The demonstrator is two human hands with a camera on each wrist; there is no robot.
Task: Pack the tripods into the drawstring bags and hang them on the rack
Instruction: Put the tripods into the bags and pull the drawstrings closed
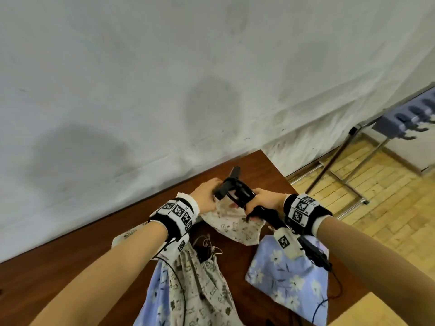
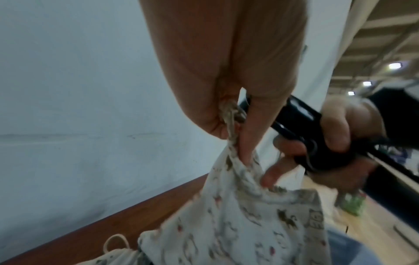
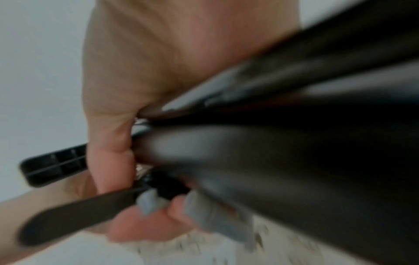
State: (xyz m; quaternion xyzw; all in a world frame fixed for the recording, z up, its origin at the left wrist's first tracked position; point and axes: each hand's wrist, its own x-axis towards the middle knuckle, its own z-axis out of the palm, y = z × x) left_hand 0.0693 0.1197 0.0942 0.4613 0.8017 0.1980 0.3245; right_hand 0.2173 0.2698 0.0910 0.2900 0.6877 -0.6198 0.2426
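Left wrist — left grip (image 2: 226, 80) pinches, seemingly, pouch cord (image 2: 228, 112).

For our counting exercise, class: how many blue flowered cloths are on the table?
2. One blue flowered cloth lies on the right of the table; the other sits at the lower left, partly under a cream printed bag. More could be hidden beneath.

At my left hand (image 1: 207, 196) I see a matt printed cloth pouch (image 1: 235, 224), a smooth black plastic tool (image 1: 224, 189), and a polished wood surface (image 1: 58, 260).
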